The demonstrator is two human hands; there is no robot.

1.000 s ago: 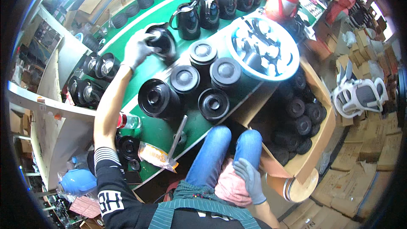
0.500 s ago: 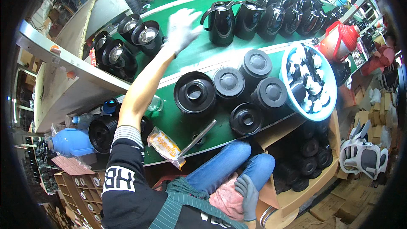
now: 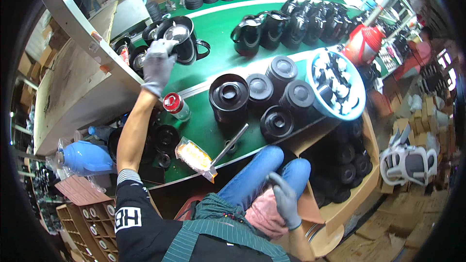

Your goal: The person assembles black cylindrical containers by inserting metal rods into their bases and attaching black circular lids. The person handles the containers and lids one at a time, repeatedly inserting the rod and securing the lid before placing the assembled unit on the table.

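Note:
My left hand (image 3: pixel 159 65), in a grey-white glove, reaches over the far left of the green bench with its fingers stretched out. It is next to a black jug (image 3: pixel 187 41) with a silver inside and a side handle, and overlaps its near side; whether they touch I cannot tell. Another black jug (image 3: pixel 139 59) is partly hidden behind this hand. My right hand (image 3: pixel 286 201), gloved in grey, is over my lap beside a pink cloth (image 3: pixel 264 216). Its fingers look loosely extended, with nothing visible in them.
Several black jugs (image 3: pixel 296 26) line the far side. Stacked black lids (image 3: pixel 282 70) stand beside a light-blue basin (image 3: pixel 359 102) of small parts. A red-lidded jar (image 3: pixel 177 106), a snack packet (image 3: pixel 195 157) and a metal tube (image 3: pixel 230 144) are nearer. A carton (image 3: pixel 371 165) of black parts is right.
My left hand has moved left and toward me, from the middle of the bench to the black jugs. My right hand has lifted slightly off the pink cloth. The whole view has shifted.

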